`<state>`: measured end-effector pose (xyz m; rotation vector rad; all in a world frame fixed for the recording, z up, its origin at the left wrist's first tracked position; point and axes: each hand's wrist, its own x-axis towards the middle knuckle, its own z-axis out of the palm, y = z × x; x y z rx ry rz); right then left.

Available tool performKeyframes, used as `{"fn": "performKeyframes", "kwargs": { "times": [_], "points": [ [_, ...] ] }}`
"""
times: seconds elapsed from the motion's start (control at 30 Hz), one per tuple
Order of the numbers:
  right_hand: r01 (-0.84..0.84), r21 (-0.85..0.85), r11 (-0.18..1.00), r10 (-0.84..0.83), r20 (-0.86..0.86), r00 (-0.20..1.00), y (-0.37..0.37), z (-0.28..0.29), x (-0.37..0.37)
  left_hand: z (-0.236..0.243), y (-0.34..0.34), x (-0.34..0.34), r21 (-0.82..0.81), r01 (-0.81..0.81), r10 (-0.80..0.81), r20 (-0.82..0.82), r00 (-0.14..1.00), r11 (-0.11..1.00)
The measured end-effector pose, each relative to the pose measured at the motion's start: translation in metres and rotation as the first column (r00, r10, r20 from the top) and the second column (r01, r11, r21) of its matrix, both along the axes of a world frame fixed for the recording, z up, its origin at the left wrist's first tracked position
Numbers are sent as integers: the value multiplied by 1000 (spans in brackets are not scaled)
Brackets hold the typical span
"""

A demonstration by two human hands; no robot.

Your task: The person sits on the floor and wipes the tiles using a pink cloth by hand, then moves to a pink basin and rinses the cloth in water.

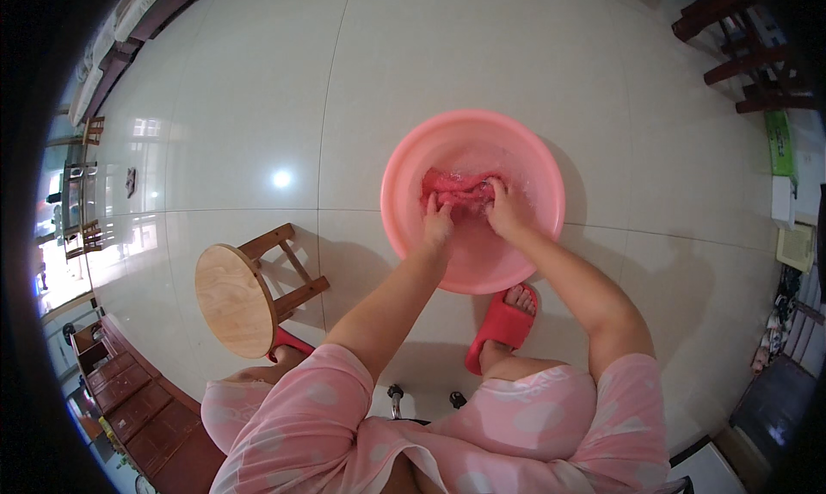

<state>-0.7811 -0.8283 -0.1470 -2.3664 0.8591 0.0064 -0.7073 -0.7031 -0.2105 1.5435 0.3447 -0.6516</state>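
A round pink basin [403,244] stands on the tiled floor in front of me, with water in it. In the water lies a wet red cloth [456,184], bunched up; its exact kind does not show. My left hand [438,222] grips the cloth's near left edge, fingers bent over it. At its right end my right hand [506,208] is closed on the same cloth, thumb and fingers pinching a fold. Both hands are inside the basin, a short way apart. Part of the cloth under the fingers is hidden.
A round-topped wooden stool [231,300] is left of the basin. My foot in a red slipper [501,329] rests close to the basin's near rim. Dark wooden furniture legs [748,64] stand at the far right. A reddish-brown cabinet [142,399] is at the lower left.
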Motion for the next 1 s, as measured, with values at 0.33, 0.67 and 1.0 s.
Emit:
{"fn": "performKeyframes", "kwargs": {
  "times": [0.33,0.67,1.0],
  "points": [
    [-3,762,648,-275,238,931,42,48,7,47,-19,20,-665,-170,-307,-537,786,727],
    [-181,105,978,156,205,966,2,42,11,52,-20,-13,-615,-50,-344,-505,792,787],
    [-190,-59,980,193,45,980,-37,-22,-19,50,-19,26,-316,-28,-15,-134,991,948]
  ]
}}
